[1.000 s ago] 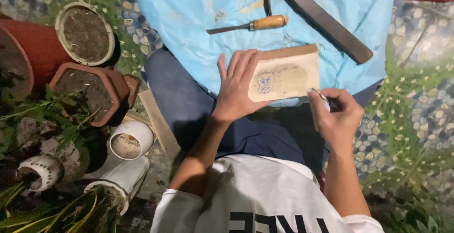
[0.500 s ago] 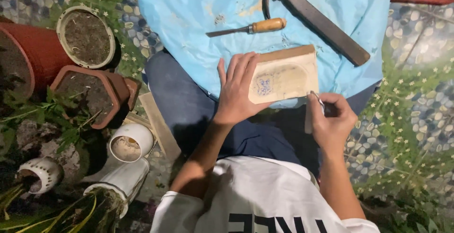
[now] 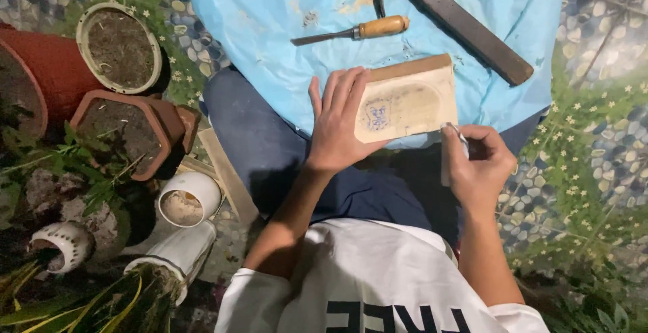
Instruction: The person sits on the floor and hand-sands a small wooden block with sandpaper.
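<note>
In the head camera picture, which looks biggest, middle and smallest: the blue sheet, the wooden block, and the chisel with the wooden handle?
1. blue sheet, by far the largest.
2. wooden block, under the left hand.
3. chisel, thinnest, though nearly as long as the block.

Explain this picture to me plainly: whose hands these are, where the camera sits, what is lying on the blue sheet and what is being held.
There is no machine here. A camera worn on a person's head looks straight down, so you see their own arms, white shirt and dark trousers from above.

The left hand lies flat on a pale wooden block, pressing it onto a light blue sheet spread over the lap. The block's top has a shallow hollowed oval with a blue mark at one end.

The right hand is closed around a small tool, its tip near the block's lower right corner; what kind of tool it is cannot be told.

Further up the sheet lie a wooden-handled chisel and a long dark metal tool. To the left stand flower pots filled with soil.
</note>
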